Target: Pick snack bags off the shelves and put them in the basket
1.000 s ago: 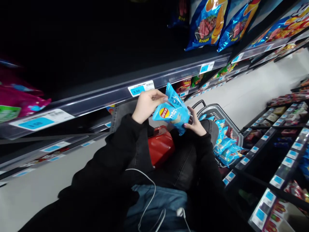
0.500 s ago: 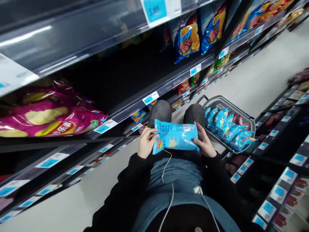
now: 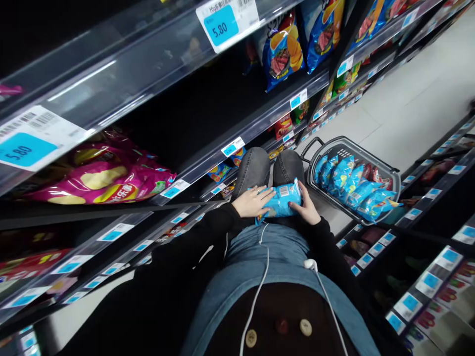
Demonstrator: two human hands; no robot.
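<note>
A light-blue bag of chips (image 3: 282,200) lies across my lap, its barcode side facing up. My left hand (image 3: 254,201) rests flat over the bag's left end with the fingers stretched out. Closed around the bag's right end is my right hand (image 3: 307,206), thumb on top. To the right of my knees stands a grey shopping basket (image 3: 338,150). Several blue chip bags (image 3: 343,173) lean in a row inside it, with some red packets (image 3: 376,174) by its far side.
Dark store shelves (image 3: 202,168) with price tags run along my left. They hold magenta chip bags (image 3: 107,178) and, farther back, dark-blue chip bags (image 3: 284,54). Another low shelf unit (image 3: 408,220) stands at the right. Pale floor (image 3: 393,109) stretches beyond the basket. White earphone cords hang over my front.
The bag came down from by the shelf edge to my lap and turned back side up. My left hand went from pinching its edge to lying flat on it. My view shifted.
</note>
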